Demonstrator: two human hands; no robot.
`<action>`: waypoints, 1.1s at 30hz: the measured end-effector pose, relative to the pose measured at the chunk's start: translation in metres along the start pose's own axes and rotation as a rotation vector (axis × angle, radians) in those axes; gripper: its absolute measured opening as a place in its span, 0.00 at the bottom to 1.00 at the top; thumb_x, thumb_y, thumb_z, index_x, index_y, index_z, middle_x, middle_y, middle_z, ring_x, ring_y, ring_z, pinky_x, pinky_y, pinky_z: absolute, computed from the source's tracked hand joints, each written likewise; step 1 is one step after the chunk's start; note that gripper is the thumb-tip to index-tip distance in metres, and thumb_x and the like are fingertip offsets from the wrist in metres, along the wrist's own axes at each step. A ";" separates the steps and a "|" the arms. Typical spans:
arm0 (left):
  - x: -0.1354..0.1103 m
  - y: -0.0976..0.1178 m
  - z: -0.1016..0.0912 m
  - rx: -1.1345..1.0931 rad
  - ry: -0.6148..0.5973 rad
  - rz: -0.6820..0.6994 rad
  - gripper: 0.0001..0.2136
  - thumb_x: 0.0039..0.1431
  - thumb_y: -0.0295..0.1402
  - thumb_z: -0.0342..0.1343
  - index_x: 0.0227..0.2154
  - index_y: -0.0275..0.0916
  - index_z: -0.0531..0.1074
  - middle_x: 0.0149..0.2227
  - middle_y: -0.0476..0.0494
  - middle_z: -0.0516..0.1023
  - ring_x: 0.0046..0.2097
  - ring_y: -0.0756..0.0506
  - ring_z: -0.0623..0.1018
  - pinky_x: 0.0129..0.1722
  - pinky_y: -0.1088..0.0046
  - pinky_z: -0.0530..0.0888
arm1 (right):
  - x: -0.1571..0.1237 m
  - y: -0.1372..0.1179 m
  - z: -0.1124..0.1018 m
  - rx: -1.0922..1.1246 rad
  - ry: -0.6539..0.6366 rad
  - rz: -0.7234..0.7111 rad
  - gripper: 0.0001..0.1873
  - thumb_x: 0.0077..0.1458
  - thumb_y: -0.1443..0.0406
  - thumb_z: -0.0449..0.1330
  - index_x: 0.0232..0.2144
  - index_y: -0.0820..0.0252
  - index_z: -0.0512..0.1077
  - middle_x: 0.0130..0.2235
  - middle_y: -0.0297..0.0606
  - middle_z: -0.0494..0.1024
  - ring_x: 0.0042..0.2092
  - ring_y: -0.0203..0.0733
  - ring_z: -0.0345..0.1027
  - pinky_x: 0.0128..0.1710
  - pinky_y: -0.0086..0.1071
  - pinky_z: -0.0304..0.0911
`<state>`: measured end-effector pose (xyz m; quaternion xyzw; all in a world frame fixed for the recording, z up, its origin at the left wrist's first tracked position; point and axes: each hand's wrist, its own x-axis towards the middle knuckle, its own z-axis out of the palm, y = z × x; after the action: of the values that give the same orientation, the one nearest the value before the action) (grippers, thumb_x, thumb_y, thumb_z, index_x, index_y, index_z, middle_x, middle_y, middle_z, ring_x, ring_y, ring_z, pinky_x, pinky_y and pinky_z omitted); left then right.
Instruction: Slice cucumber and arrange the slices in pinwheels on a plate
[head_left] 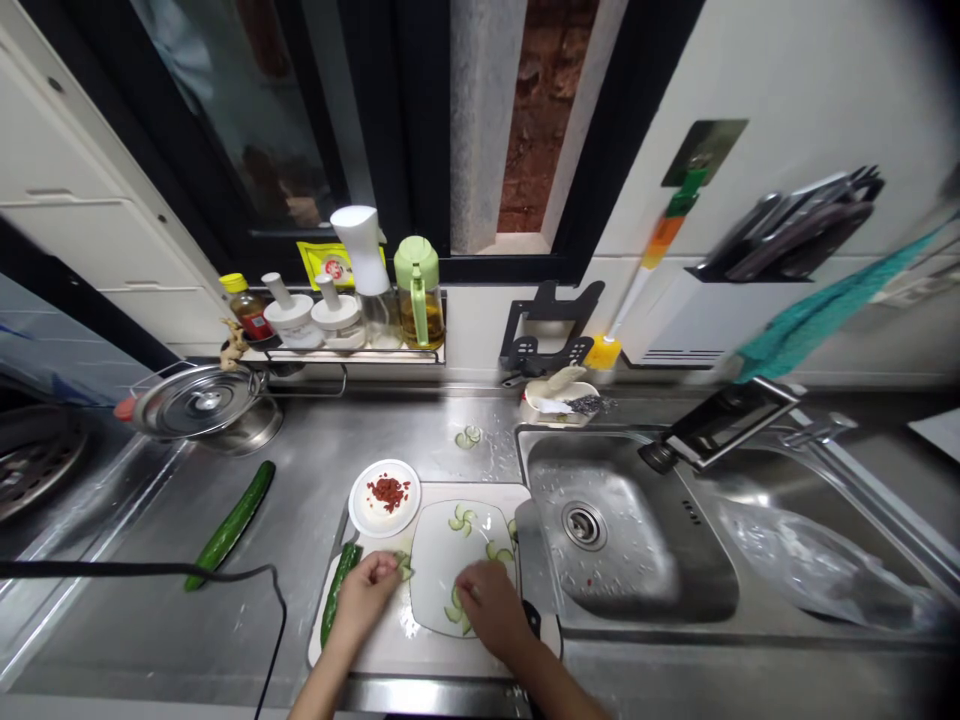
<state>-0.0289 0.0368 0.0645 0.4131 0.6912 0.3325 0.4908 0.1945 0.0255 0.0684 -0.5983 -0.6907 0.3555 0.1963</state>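
A white square plate [442,550] lies on a white cutting board [420,645] at the counter's front edge. Thin cucumber slices [463,519] sit in small fan-shaped groups on the plate. My right hand [489,605] rests on the plate's near edge, fingers pinched on cucumber slices there. My left hand [367,592] is curled over more slices at the plate's left edge, beside a cut cucumber half [339,590] lying on the board. A small round dish [385,497] with red bits stands just behind the board.
A whole cucumber [232,523] and a black cable [150,572] lie on the steel counter to the left. The sink [622,530] with its tap [720,425] is on the right. A pot lid [196,400] and a rack of condiment bottles [352,300] stand behind.
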 end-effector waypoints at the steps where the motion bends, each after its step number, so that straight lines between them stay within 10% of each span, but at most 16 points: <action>1: -0.001 0.005 0.001 -0.056 -0.046 -0.018 0.16 0.39 0.46 0.62 0.24 0.38 0.70 0.19 0.56 0.68 0.23 0.52 0.66 0.26 0.78 0.60 | 0.005 -0.003 0.002 0.036 0.003 0.004 0.09 0.51 0.72 0.56 0.31 0.59 0.76 0.35 0.39 0.78 0.42 0.46 0.67 0.49 0.38 0.56; 5: -0.007 0.022 0.011 -0.199 -0.212 -0.086 0.16 0.36 0.43 0.66 0.23 0.37 0.70 0.18 0.57 0.66 0.22 0.55 0.63 0.25 0.79 0.57 | 0.023 -0.016 0.007 0.201 -0.004 0.038 0.14 0.51 0.68 0.56 0.41 0.58 0.76 0.43 0.41 0.79 0.46 0.46 0.69 0.48 0.36 0.60; 15: -0.008 0.018 0.034 -0.412 -0.266 -0.175 0.23 0.38 0.51 0.66 0.27 0.35 0.72 0.16 0.58 0.63 0.19 0.57 0.58 0.21 0.80 0.51 | 0.040 -0.027 -0.008 0.446 -0.096 0.075 0.05 0.45 0.68 0.57 0.23 0.59 0.73 0.25 0.32 0.74 0.30 0.38 0.67 0.32 0.30 0.60; 27: -0.016 0.024 0.049 -0.691 -0.349 -0.704 0.18 0.53 0.46 0.62 0.33 0.36 0.67 0.22 0.50 0.73 0.16 0.58 0.65 0.15 0.85 0.56 | 0.041 -0.034 -0.026 0.542 -0.214 -0.008 0.04 0.44 0.66 0.59 0.24 0.58 0.74 0.26 0.32 0.76 0.31 0.38 0.67 0.33 0.30 0.59; 33: -0.013 0.021 0.042 -0.859 -0.440 -0.603 0.11 0.50 0.31 0.65 0.34 0.34 0.71 0.23 0.50 0.72 0.20 0.59 0.67 0.19 0.86 0.60 | 0.043 -0.032 -0.030 0.502 -0.228 -0.013 0.05 0.45 0.65 0.60 0.24 0.58 0.76 0.26 0.32 0.76 0.32 0.38 0.67 0.34 0.30 0.60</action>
<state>0.0186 0.0371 0.0757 0.0205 0.4629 0.3349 0.8205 0.1846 0.0733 0.1055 -0.4828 -0.6024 0.5792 0.2617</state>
